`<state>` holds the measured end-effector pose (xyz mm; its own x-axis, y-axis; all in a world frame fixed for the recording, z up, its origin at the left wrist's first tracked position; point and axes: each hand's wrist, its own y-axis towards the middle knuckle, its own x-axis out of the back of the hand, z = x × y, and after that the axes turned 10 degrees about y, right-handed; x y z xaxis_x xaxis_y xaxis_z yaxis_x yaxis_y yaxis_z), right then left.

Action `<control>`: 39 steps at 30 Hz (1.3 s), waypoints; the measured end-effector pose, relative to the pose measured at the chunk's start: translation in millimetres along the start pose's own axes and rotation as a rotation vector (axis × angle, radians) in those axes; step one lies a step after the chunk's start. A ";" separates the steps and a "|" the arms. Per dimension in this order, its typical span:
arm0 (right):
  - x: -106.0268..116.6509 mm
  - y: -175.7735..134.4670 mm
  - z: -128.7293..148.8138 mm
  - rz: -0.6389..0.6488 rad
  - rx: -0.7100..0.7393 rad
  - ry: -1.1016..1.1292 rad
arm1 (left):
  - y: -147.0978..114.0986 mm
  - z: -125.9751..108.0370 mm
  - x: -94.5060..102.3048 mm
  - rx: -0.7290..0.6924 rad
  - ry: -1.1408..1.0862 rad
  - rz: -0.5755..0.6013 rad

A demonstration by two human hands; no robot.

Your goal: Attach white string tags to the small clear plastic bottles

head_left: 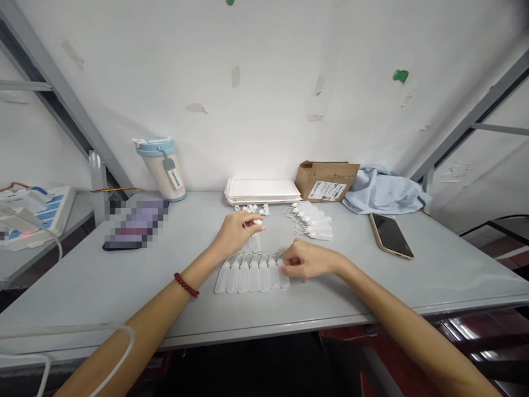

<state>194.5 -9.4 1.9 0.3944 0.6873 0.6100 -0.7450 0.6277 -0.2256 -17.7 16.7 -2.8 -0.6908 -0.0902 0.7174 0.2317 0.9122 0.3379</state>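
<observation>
My left hand (pixel 236 230), with a dark red bead bracelet on its wrist, pinches a small white cap (pixel 258 222) between thumb and fingertips. Below it, a row of translucent small plastic bottles (pixel 243 277) lies flat side by side, thin loops at their necks. My right hand (pixel 308 259) is closed at the right end of this row, its fingertips on the last small plastic bottle (pixel 284 278). Part of that bottle is hidden by the fingers. Loose white caps (pixel 264 209) lie just beyond my left hand. Another group of bottles with white tops (pixel 314 220) lies farther back on the right.
At the back stand white trays (pixel 264 190), a cardboard box (pixel 326 179) and a crumpled blue cloth (pixel 384 190). A phone (pixel 392 236) lies at right. To the left are a tumbler (pixel 163 168) and a pixelated phone-like object (pixel 136 223). A white cable (pixel 124 336) crosses the lower left.
</observation>
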 end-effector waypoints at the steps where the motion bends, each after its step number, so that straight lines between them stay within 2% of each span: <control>1: -0.2 0.6 -1.6 0.008 -0.021 -0.008 | -0.1 -1.1 -0.4 -0.001 0.011 0.001; 5: 2.3 0.9 -6.6 0.023 -0.114 -0.024 | -1.3 -4.3 -1.9 -0.002 0.044 0.014; 10: 6.5 -1.2 -9.0 -0.017 -0.249 -0.027 | -2.9 -3.9 -4.5 -0.007 0.060 0.032; 12: 8.4 -2.0 -9.1 -0.037 -0.262 -0.019 | -3.1 -3.7 -5.4 -0.017 0.058 0.035; 16: 12.7 -2.3 -6.5 -0.155 -0.183 -0.005 | -3.3 -5.1 -5.4 -0.017 0.036 0.042; 21: 13.1 2.6 -4.1 -0.446 -0.035 -0.125 | -5.0 -10.4 -1.9 -0.033 -0.076 0.096; 23: 11.5 5.3 -6.4 -0.517 -0.002 -0.191 | -6.4 -13.6 -0.2 -0.037 -0.118 0.127; 30: 3.2 11.6 -16.6 -0.599 0.103 -0.255 | -9.1 -22.5 -3.0 -0.026 -0.194 0.128; 39: -5.5 17.2 -21.6 -0.638 0.218 -0.347 | -9.5 -16.4 -6.7 0.035 -0.223 0.221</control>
<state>191.2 5.6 -21.8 0.6195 0.0385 0.7841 -0.5331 0.7538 0.3842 -4.1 2.1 -0.8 -0.7605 0.1982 0.6183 0.3722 0.9134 0.1651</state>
